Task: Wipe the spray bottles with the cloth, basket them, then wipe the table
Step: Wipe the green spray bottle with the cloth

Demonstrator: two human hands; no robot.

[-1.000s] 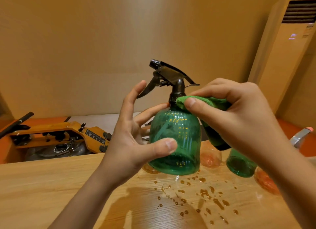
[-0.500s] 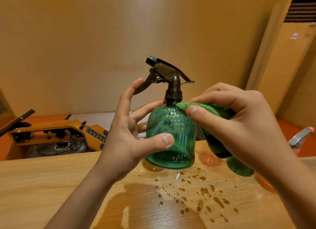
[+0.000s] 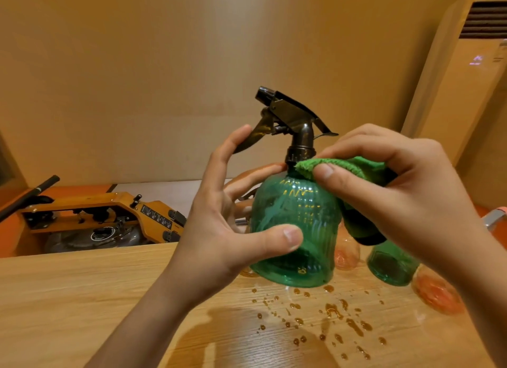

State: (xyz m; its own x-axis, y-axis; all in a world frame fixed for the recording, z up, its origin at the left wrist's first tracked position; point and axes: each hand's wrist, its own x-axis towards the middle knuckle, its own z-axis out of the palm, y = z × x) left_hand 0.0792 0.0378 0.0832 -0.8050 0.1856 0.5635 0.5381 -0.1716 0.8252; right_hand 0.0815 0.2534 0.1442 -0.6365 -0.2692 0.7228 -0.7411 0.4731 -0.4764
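Green cloth (image 3: 343,166) is being pinched in the right grip (image 3: 406,197) and pressed against the shoulder of the green spray bottle (image 3: 299,230), below the trigger head (image 3: 290,115). The left grip (image 3: 219,230) is clasping the bottle's body, apparently just above the desk (image 3: 82,299). Wiping is in hand. The next move is likely turning the bottle, then basketing, though no basket is showing. Droplets (image 3: 332,312) are wetting the desk beneath, and other bottles (image 3: 392,269) are standing toward its right edge, crowding any set-down.

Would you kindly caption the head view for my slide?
Left hand holds green bottle above wet table; right hand presses cloth to its shoulder.
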